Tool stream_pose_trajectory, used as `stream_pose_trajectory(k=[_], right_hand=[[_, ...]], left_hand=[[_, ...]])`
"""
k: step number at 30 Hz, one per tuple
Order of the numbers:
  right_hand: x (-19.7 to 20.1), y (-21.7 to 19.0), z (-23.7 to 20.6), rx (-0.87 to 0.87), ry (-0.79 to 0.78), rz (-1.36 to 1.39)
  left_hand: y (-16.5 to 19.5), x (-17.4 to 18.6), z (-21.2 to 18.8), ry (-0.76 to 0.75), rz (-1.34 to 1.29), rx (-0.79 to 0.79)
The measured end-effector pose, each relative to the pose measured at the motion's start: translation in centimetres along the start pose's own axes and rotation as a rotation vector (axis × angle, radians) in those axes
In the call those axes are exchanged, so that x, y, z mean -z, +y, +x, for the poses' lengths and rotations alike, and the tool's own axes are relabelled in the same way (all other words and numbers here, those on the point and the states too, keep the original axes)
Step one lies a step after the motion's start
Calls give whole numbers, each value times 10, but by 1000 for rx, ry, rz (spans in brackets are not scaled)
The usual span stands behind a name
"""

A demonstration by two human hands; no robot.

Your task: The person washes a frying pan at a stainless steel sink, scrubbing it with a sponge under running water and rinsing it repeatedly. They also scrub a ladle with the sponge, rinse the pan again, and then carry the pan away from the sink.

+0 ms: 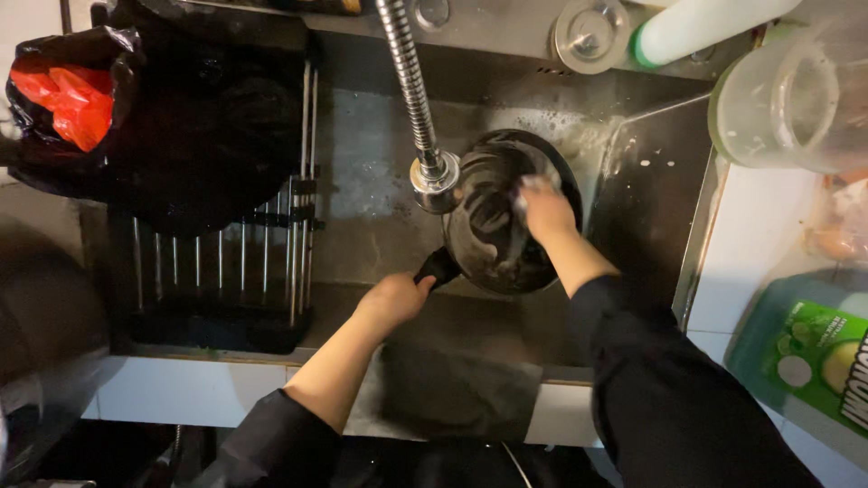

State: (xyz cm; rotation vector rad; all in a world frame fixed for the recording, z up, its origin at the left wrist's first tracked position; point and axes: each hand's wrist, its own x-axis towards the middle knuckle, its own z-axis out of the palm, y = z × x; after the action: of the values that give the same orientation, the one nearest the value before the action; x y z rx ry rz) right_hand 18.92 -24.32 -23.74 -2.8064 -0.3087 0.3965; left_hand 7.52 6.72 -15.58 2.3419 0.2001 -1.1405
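A black frying pan [493, 244], streaked with soap, is tilted up inside the steel sink [371, 181]. My left hand [395, 296] grips its short black handle at the lower left. Inside the pan, near the upper rim, my right hand [545, 212] presses a pale sponge [533, 187] against the soapy surface. A flexible metal faucet [418, 108] hangs down just left of the pan, its head close to the rim.
A black dish rack [221, 271] spans the sink's left side, with a black bag holding something red [77, 99] above it. A clear plastic jug [787, 99] and a green dish soap bottle [809, 348] lie on the white counter at right. A dark cloth [457, 393] drapes the front edge.
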Motion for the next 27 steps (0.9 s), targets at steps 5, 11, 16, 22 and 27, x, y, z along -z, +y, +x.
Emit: stream_pose_trajectory(k=[5, 11, 16, 22, 27], right_hand=[[-39, -47, -68, -428, -377, 236], [-25, -66, 13, -87, 37, 32], [-14, -17, -13, -310, -124, 44], [-34, -85, -48, -120, -110, 183], [4, -30, 20, -156, -124, -74]], left_hand=[[0, 1, 17, -496, -234, 188], [-20, 0, 31, -509, -191, 32], [-8, 2, 32, -404, -32, 1], [6, -1, 20, -551, -335, 238], [2, -3, 24, -429, -92, 139]])
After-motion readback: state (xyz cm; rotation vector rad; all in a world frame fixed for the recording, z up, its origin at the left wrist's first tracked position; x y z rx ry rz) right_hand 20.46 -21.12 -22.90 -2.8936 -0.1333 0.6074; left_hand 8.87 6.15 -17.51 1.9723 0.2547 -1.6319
